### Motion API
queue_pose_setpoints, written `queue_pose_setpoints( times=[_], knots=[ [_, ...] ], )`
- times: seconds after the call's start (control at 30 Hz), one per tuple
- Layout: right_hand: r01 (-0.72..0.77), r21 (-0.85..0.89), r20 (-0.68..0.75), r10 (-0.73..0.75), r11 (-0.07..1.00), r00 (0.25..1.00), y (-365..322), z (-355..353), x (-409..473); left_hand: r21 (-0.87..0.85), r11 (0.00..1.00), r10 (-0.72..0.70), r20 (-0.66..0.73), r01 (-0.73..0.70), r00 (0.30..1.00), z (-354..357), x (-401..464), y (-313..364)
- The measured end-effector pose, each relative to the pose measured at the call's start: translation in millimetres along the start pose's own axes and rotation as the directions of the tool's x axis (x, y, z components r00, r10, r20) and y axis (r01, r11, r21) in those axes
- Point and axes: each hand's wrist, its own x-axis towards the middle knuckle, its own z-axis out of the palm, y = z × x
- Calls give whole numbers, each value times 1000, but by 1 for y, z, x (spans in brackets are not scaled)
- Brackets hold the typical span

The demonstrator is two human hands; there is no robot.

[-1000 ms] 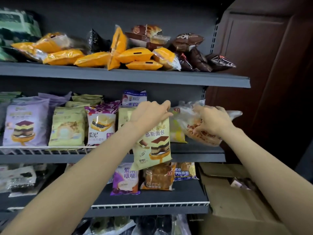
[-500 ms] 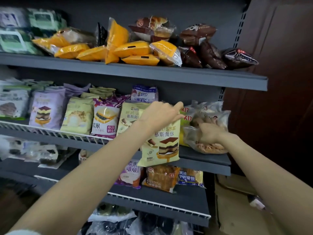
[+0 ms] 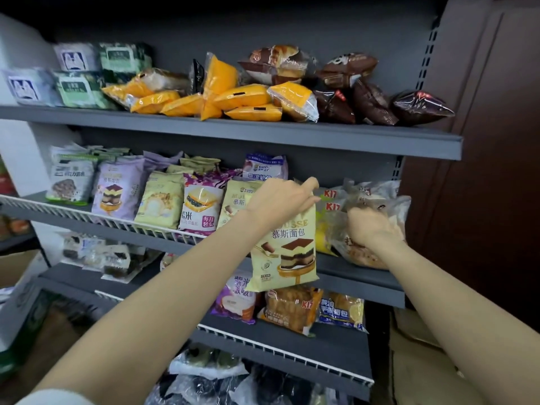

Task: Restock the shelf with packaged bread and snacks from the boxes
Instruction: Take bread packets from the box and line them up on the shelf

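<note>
My left hand (image 3: 280, 201) grips the top edge of a pale yellow mousse bread packet (image 3: 287, 252) that hangs in front of the middle shelf (image 3: 362, 280). My right hand (image 3: 372, 229) holds a clear bag of bread (image 3: 388, 206) standing at the right end of that shelf. More packets stand in a row to the left: a second yellow mousse packet (image 3: 233, 204), a purple-rice sandwich packet (image 3: 200, 207) and a lilac mousse packet (image 3: 117, 190).
The top shelf (image 3: 233, 131) carries orange and dark brown bread packs. On the lower shelf (image 3: 292, 343) stand a few packets. A cardboard box (image 3: 423, 363) sits at the bottom right, beside a dark wooden panel (image 3: 482, 171).
The view has swung left and the shelf looks closer. My right hand has sunk lower onto the clear bag, pushing it against the shelf's right end. My left hand keeps its hold on the yellow packet.
</note>
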Motion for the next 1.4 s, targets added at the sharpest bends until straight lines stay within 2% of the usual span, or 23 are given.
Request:
queue_pose_setpoints(
  times=[0.07,0.1,0.13,0.17,0.23,0.27,0.3,0.33,0.37,0.43,0.5,0.57,0.7,0.77,0.8,0.87,0.93,1.07,1.2,1.27,1.4],
  knots=[
    [7,124,-45,-1,992,999,2,-1,3,-57,998,-25,-22,24,999,4,-4,-2],
    [42,242,-133,-10,969,991,1,0,3,-91,996,-26,-56,21,998,5,-7,-4],
    [115,409,-209,-30,905,978,-2,0,-1,-125,992,-34,-75,25,997,5,-10,-6],
    [199,597,-233,-69,778,970,-8,-2,-8,-156,987,-54,-98,39,994,5,-12,-9],
    [223,850,-113,-250,477,962,-25,-9,-25,-201,978,-94,-169,59,981,5,-13,-14],
    [188,886,-35,-342,425,939,-36,-13,-33,-226,972,-114,-202,67,973,5,-13,-17],
    [176,890,12,-407,421,913,-44,-12,-36,-261,962,-139,-231,76,963,4,-13,-19],
    [187,900,10,-448,393,894,-52,-8,-35,-282,955,-170,-256,94,952,2,-14,-21],
    [188,916,-15,-441,353,898,-60,-3,-30,-287,950,-198,-259,121,945,2,-14,-25],
    [161,948,-64,-331,274,942,-76,6,-19,-365,906,-282,-140,216,949,2,-13,-39],
    [140,967,-104,-171,213,980,-91,18,-5,-525,787,-383,-4,324,924,5,-20,-56],
    [90,982,-84,-44,166,995,-107,30,8,-661,645,-456,70,384,887,17,-36,-75],
    [29,986,-40,66,162,997,-139,41,31,-606,582,-562,182,542,807,53,-68,-99],
    [18,988,-36,112,151,993,-151,44,42,-613,479,-578,319,628,752,68,-74,-105],
    [15,986,-37,128,168,991,-157,45,46,-610,442,-537,407,658,739,75,-76,-107],
    [-6,977,-26,147,213,989,-167,47,49,-566,429,-402,578,704,710,85,-78,-108],
    [-27,971,-18,187,236,982,-175,46,51,-538,427,-306,671,727,676,92,-81,-105],
    [3,970,-47,175,243,983,-179,48,52,-544,320,-242,745,776,622,104,-84,-103],
    [37,946,-67,84,321,994,-184,58,53,-485,423,-217,765,765,606,120,-86,-107],
    [40,931,-53,26,362,998,-183,84,73,-467,421,-236,771,778,591,124,-84,-106],
    [37,830,23,-100,557,995,-180,47,47,-418,430,-250,797,800,550,124,-78,-107]
  ],
)
